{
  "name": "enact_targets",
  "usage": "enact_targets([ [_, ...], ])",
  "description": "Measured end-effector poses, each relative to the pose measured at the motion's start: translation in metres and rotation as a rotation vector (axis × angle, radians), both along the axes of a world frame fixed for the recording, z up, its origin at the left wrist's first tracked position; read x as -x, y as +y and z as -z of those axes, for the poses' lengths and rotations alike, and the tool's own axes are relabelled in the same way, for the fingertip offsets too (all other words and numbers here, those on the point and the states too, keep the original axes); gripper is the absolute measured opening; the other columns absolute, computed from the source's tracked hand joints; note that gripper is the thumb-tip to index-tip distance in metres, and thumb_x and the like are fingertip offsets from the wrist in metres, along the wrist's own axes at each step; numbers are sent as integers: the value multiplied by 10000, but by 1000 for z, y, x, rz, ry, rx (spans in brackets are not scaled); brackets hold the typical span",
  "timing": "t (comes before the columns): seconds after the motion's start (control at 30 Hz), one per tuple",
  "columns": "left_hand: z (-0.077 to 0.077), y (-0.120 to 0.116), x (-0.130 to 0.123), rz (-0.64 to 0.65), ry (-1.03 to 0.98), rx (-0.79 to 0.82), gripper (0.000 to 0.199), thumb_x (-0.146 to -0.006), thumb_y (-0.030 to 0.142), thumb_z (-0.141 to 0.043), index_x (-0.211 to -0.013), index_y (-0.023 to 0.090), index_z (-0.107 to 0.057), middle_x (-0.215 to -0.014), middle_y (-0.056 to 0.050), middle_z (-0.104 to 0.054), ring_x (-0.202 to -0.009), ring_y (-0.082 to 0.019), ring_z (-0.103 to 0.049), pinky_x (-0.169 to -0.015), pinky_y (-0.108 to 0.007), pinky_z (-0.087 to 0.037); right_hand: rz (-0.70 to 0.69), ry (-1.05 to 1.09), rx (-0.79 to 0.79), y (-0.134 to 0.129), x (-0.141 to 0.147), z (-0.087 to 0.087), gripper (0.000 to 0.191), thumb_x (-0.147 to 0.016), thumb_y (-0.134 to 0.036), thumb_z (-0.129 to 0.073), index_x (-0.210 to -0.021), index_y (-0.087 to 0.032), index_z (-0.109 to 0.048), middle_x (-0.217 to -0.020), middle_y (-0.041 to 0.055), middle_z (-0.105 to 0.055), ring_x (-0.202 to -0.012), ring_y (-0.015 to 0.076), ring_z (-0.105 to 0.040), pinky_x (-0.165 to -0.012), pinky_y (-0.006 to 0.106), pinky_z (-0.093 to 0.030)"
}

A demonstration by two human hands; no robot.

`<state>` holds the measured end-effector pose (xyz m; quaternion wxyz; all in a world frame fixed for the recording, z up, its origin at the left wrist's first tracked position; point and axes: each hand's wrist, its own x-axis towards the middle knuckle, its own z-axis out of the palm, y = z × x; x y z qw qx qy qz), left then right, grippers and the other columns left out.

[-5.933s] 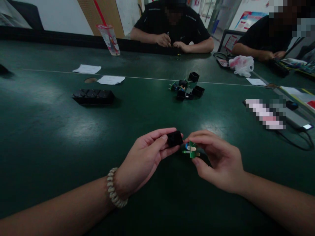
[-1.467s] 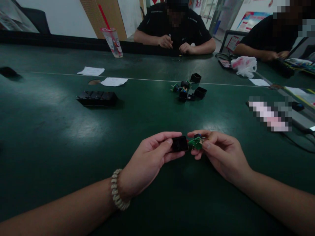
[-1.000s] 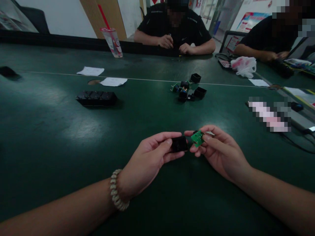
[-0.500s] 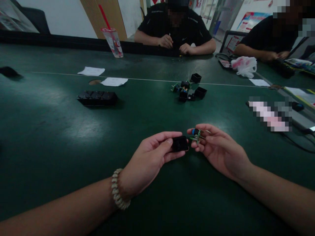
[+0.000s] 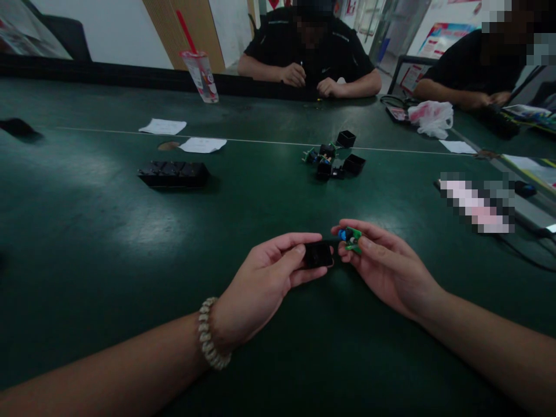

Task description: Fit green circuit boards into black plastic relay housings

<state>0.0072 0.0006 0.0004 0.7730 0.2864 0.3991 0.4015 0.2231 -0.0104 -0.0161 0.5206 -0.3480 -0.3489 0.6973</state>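
My left hand, with a beaded bracelet at the wrist, grips a small black case between thumb and fingers. Just to its right, my right hand pinches a small green circuit board that carries blue and black parts. A narrow gap separates the board from the case. Farther back lies a cluster of circuit boards and open black cases. A row of black pieces stands at the left.
Across the green table sit two people with forearms at its edge. A cup with a red straw, paper slips, a plastic bag and a pixelated flat item with a cable lie around.
The circuit board has turned in my right fingers, so more of its green face and blue part shows. My left hand and the black case have hardly moved.
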Motion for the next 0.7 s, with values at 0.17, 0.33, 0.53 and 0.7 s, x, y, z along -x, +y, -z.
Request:
enact_targets([
  [0.17, -1, 0, -1, 1, 2, -2, 300, -1038, 37, -561, -1049, 140, -842, -1154, -121, -848, -994, -212, -823, -865, -294, -687, -58, 77, 43, 0, -2, 0, 273, -912, -276, -840, -1180, -230, -812, -1050, 44, -825, -925, 142, -792, -890, 248, -631],
  [0.33, -2, 0, -1, 2, -8, 7, 290, -1036, 38, -563, -1044, 136, -836, -1119, -127, -857, -997, -212, -821, -880, -306, -679, -85, 91, 42, 1, -1, -2, 191, -947, -260, -797, -1135, -231, -799, -1050, 60, -839, -919, 143, -795, -872, 249, -637],
  [0.53, -1, 1, 0, 20, -38, -8, 270, -1034, 57, -581, -1043, 148, -835, -1106, -121, -863, -982, -197, -818, -900, -310, -665, -85, 47, 15, 1, -1, -2, 71, -953, -276, -791, -945, -206, -782, -1019, 65, -842, -898, 140, -790, -879, 258, -635],
  [0.7, -1, 1, 0, 19, -40, -10, 225, -1024, 77, -616, -1035, 144, -830, -1118, -124, -862, -998, -203, -816, -909, -319, -660, -86, 52, 16, 0, 0, -4, 120, -945, -303, -803, -882, -214, -751, -990, 60, -850, -884, 146, -804, -837, 251, -640],
])
